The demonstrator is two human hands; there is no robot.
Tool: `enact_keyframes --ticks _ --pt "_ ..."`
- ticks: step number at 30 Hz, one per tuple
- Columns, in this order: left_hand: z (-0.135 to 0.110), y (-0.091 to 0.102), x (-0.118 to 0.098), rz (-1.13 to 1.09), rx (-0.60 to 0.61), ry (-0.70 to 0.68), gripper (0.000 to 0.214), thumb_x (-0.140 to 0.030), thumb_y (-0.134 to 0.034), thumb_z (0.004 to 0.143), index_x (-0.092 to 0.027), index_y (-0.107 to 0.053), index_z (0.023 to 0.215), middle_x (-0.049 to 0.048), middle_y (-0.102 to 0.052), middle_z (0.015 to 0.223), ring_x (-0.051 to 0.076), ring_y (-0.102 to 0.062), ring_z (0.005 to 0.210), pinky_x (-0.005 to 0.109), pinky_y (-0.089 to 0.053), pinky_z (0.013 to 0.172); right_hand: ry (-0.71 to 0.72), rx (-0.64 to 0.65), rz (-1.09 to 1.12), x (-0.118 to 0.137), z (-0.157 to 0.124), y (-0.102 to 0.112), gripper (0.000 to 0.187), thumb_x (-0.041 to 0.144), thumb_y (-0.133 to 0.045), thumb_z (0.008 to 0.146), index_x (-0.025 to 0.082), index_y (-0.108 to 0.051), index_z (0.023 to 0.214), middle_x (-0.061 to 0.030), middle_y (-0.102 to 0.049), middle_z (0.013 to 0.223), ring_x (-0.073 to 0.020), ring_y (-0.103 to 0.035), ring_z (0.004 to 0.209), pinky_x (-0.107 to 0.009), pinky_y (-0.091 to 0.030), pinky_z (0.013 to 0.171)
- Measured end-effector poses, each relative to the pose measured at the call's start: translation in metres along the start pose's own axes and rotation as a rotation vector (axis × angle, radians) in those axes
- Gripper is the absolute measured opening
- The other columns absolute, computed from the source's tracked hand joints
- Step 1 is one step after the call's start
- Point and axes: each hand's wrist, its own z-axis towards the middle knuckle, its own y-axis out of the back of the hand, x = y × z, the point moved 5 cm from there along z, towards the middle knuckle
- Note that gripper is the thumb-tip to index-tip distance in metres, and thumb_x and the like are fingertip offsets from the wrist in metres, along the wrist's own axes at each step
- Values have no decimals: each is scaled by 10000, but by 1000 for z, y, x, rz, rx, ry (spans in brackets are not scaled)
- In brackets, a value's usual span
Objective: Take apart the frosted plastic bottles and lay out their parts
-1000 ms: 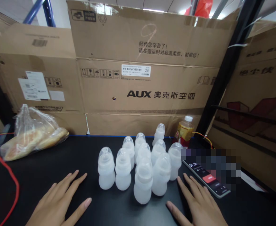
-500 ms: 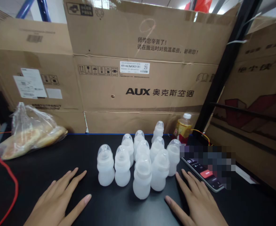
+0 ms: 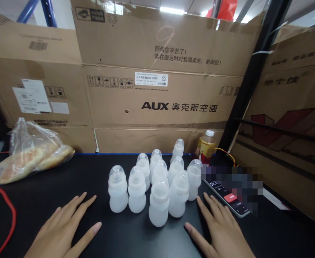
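Nothing has moved since a moment ago. A bag of bread [image 3: 28, 154] lies far left on the black counter [image 3: 93, 179]. The left hand [image 3: 63, 233] rests flat, fingers open. White baby bottles [image 3: 157, 182] stand clustered between it and the right hand [image 3: 222, 233], equally flat and open. Cardboard boxes [image 3: 157, 89] wall the back.

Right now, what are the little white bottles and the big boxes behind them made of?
The bottles look like frosted plastic, maybe silicone: milky, half see-through, with clear domed caps. The boxes are brown cardboard: matte, creased, printed.
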Motion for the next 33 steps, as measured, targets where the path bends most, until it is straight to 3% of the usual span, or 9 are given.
enact_keyframes --ticks 9,20,33 --pt "-1 0 4 -28 20 20 650 -614 -474 1063 -310 -543 1634 97 -528 1723 374 -494 1595 705 -295 1338 9 -37 -18 3 -1 0 782 708 -607 953 84 -767 1396 -285 -673 1475 -526 -692 1326 -678 -627 1026" --pt "-1 -2 4 -22 15 23 642 -597 -460 1070 -309 -534 1639 92 -520 1730 370 -490 1597 685 -302 1343 -36 88 52 2 2 2 793 697 -598 979 88 -704 1475 -275 -611 1546 -532 -607 1417 -712 -555 1111" --pt "0 0 2 -16 15 22 665 -617 -463 1064 -281 -550 1631 112 -526 1723 393 -518 1575 707 -311 1331 -42 191 -6 4 9 13 795 698 -574 975 97 -676 1484 -255 -578 1553 -500 -590 1428 -652 -547 1127"
